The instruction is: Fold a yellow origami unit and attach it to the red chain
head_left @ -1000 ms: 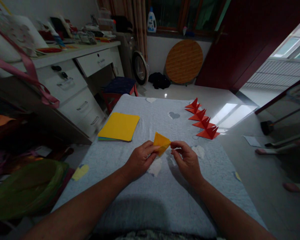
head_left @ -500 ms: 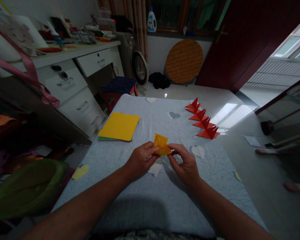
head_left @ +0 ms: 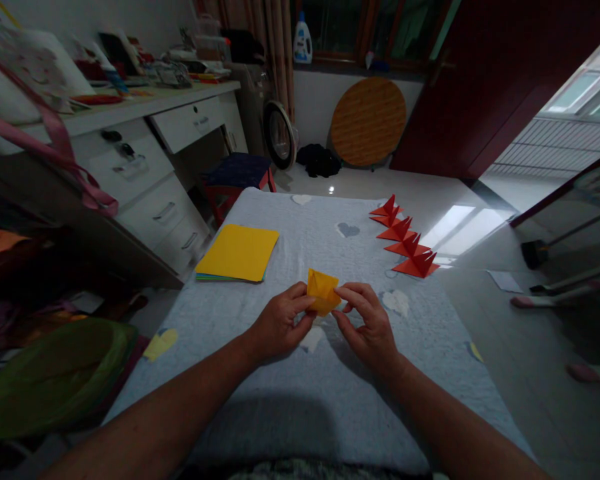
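Both hands hold a small folded yellow paper piece (head_left: 322, 291) just above the grey cloth-covered table (head_left: 260, 400). My left hand (head_left: 280, 323) pinches its left side with thumb and fingers. My right hand (head_left: 367, 323) pinches its right edge with closed fingertips. A stack of yellow paper sheets (head_left: 239, 252) lies flat to the far left of my hands. A row of several folded red paper shapes (head_left: 403, 239) lies along the far right edge of the table.
A white desk with drawers (head_left: 165, 147) stands to the left, a red stool (head_left: 233, 177) beyond the table's far end. A green plastic bag (head_left: 50, 373) sits at the near left. A round wooden board (head_left: 369, 122) leans on the far wall. Glossy floor lies to the right.
My right hand has moved left, closer to my left hand. The yellow paper has been pressed from a flat pointed shape into a more compact, puffed form between the fingers.
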`<state>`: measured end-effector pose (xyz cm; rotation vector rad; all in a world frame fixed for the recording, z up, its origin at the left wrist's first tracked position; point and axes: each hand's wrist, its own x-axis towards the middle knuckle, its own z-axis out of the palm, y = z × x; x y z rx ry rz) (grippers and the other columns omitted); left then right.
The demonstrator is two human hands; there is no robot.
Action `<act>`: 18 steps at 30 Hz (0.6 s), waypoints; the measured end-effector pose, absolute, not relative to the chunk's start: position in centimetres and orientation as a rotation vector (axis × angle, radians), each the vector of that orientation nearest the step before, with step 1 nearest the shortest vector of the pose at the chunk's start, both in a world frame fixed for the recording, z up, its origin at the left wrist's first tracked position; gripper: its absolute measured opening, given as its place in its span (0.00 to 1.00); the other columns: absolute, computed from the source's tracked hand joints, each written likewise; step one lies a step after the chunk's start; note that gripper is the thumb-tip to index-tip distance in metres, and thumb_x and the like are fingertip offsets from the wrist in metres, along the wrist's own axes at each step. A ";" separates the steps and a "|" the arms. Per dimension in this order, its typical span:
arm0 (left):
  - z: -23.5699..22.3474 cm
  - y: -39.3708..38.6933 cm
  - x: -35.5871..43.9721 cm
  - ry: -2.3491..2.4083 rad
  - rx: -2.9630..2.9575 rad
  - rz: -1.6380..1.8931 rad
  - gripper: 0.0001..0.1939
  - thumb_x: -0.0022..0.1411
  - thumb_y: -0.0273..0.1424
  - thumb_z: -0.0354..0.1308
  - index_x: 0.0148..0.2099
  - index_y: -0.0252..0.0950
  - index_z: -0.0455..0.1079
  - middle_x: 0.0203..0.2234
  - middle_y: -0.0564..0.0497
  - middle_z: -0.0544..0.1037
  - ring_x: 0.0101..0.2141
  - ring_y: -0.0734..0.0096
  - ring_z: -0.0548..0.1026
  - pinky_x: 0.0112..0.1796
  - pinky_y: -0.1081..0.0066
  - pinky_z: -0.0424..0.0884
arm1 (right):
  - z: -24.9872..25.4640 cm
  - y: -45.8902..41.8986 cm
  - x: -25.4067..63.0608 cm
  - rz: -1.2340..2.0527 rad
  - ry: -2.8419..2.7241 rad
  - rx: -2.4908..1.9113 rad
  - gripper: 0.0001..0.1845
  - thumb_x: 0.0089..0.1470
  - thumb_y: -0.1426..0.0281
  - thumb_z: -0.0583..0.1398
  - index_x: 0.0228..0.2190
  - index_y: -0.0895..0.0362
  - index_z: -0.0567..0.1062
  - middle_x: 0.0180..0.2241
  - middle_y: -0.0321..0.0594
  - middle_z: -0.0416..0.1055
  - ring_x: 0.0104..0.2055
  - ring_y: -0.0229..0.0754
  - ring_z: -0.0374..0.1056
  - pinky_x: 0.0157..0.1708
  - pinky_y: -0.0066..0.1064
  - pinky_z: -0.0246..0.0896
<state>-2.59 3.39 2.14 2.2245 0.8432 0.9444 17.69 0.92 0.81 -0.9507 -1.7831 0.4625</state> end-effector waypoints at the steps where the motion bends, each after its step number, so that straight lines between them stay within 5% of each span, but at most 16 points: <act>1: 2.2 3.4 -2.6 0.838 2.217 0.941 0.11 0.66 0.25 0.50 0.44 0.34 0.73 0.36 0.46 0.71 0.39 0.66 0.71 0.42 0.68 0.70 | 0.8 0.9 17.7 0.468 -1.783 -0.947 0.25 0.57 0.79 0.59 0.54 0.47 0.70 0.46 0.43 0.66 0.44 0.43 0.69 0.36 0.34 0.72; 10: 2.1 3.3 -2.8 0.930 2.259 0.939 0.07 0.62 0.32 0.59 0.35 0.33 0.71 0.29 0.52 0.64 0.33 0.69 0.67 0.35 0.70 0.65 | 0.5 1.0 17.8 0.454 -1.862 -0.924 0.26 0.58 0.78 0.59 0.55 0.46 0.68 0.46 0.44 0.66 0.45 0.44 0.67 0.40 0.39 0.71; 18: 1.7 3.7 -2.7 0.829 2.151 1.003 0.06 0.64 0.27 0.59 0.43 0.36 0.75 0.37 0.49 0.70 0.40 0.68 0.72 0.41 0.69 0.70 | 0.7 0.8 17.8 0.520 -1.904 -0.894 0.27 0.57 0.77 0.59 0.56 0.46 0.68 0.47 0.44 0.62 0.47 0.45 0.64 0.42 0.40 0.70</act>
